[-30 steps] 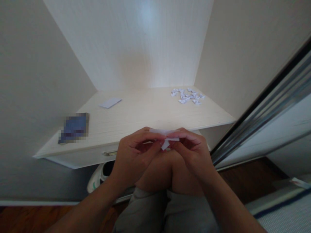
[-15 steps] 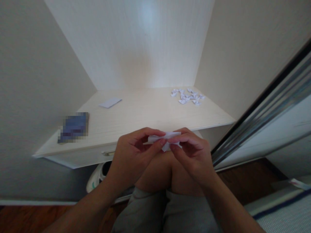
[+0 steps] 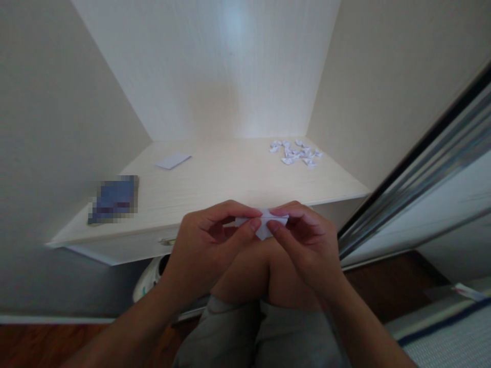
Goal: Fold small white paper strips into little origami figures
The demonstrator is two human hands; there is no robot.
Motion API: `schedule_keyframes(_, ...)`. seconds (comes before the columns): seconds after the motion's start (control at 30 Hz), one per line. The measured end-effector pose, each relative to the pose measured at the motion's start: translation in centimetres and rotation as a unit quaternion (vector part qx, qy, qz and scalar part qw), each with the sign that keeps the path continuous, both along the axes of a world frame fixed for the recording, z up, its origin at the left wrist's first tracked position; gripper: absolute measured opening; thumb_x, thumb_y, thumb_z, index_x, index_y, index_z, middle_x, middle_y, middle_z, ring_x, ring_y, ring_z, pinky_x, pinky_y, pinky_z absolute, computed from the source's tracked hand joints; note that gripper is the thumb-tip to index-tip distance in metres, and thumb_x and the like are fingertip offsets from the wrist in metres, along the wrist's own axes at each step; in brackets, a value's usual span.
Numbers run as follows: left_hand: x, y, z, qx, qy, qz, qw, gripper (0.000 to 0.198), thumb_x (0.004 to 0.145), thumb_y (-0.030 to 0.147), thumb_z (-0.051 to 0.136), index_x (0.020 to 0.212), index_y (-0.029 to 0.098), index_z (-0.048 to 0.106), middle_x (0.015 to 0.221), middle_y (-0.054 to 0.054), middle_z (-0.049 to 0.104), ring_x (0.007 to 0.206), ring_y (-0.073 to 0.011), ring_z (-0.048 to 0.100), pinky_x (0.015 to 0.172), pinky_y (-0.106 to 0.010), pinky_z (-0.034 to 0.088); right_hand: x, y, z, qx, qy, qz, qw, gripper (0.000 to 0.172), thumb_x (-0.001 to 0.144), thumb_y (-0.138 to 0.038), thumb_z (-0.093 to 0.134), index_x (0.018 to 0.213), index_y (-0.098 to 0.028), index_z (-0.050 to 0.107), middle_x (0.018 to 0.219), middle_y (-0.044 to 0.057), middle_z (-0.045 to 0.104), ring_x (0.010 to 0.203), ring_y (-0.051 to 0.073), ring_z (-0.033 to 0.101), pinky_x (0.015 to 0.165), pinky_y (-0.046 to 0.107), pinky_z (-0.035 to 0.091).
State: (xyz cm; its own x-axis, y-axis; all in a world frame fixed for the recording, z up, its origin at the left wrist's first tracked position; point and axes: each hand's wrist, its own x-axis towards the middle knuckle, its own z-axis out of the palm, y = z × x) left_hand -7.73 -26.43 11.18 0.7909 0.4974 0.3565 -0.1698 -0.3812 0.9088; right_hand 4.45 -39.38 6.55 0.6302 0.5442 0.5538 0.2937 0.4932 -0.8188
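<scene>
A small folded piece of white paper (image 3: 264, 230) is held above my knees, in front of the shelf edge. My left hand (image 3: 215, 240) pinches its left side between thumb and index finger. On the other side, my right hand (image 3: 309, 240) grips it the same way, with both thumbs on the near face close together. The fingers partly cover the paper. Several small folded white paper pieces (image 3: 293, 153) lie in a loose group at the shelf's back right. A flat white sheet or stack of paper (image 3: 173, 161) rests at the back left.
The pale wooden shelf (image 3: 222, 179) has walls on three sides and a drawer handle (image 3: 167, 241) below its front edge. A blurred blue flat item (image 3: 115, 199) lies at its left. Under the shelf is a white shoe (image 3: 148, 281). A metal door track (image 3: 414, 168) runs along the right.
My right index finger has shifted up to the paper's top edge, and my right thumb now presses its near face. The paper sits more level. The camera view has shifted slightly.
</scene>
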Motion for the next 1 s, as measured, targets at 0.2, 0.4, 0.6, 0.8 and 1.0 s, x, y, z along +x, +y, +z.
schedule_keyframes(0.2, -0.2, 0.5, -0.1, 0.037, 0.020, 0.007, 0.999, 0.008, 0.087, 0.020, 0.080, 0.092, 0.025, 0.084, 0.086, 0.001, 0.083, 0.076, -0.0131, 0.077, 0.069, -0.017, 0.062, -0.2, -0.1, 0.2, -0.021, 0.034, -0.016, 0.999, 0.025, 0.087, -0.008, 0.079, 0.100, -0.030, 0.082, 0.093, -0.003, 0.080, 0.087, 0.012, 0.075, 0.080, 0.023, 0.061)
schedule_keyframes(0.4, -0.1, 0.5, -0.6, 0.038, -0.022, -0.010, 0.999, 0.015, 0.084, 0.014, 0.082, 0.089, 0.027, 0.086, 0.095, -0.001, 0.083, 0.087, -0.0156, 0.077, 0.074, -0.020, 0.063, -0.4, -0.1, 0.3, -0.028, 0.055, -0.046, 0.997, 0.023, 0.084, -0.011, 0.081, 0.099, -0.028, 0.083, 0.089, -0.001, 0.082, 0.079, 0.015, 0.076, 0.070, 0.026, 0.063)
schedule_keyframes(0.6, 0.0, 0.2, -0.8, 0.031, -0.025, -0.019, 0.999, 0.018, 0.085, 0.014, 0.083, 0.091, 0.030, 0.087, 0.097, 0.000, 0.082, 0.088, -0.0138, 0.077, 0.073, -0.017, 0.062, -0.6, -0.4, 0.4, -0.039, 0.065, -0.077, 0.994, 0.025, 0.081, -0.012, 0.084, 0.099, -0.029, 0.084, 0.086, -0.002, 0.082, 0.076, 0.014, 0.076, 0.068, 0.024, 0.062)
schedule_keyframes(0.8, 0.4, -0.2, -0.8, 0.045, -0.018, -0.006, 0.999, 0.026, 0.085, 0.010, 0.079, 0.093, 0.033, 0.087, 0.093, 0.000, 0.080, 0.083, -0.0138, 0.075, 0.068, -0.018, 0.061, -1.3, -0.3, 0.4, -0.043, 0.094, -0.093, 0.990, 0.023, 0.079, -0.016, 0.085, 0.099, -0.026, 0.084, 0.085, 0.000, 0.082, 0.073, 0.016, 0.075, 0.064, 0.027, 0.063)
schedule_keyframes(1.0, 0.2, -0.2, -0.6, 0.051, -0.027, -0.005, 0.998, 0.020, 0.083, 0.012, 0.080, 0.090, 0.031, 0.087, 0.092, -0.002, 0.079, 0.082, -0.0164, 0.075, 0.069, -0.023, 0.063, -1.6, -0.1, 0.5, -0.053, 0.137, -0.072, 0.986, 0.023, 0.077, -0.021, 0.088, 0.098, -0.025, 0.081, 0.085, 0.000, 0.081, 0.067, 0.015, 0.074, 0.056, 0.026, 0.061)
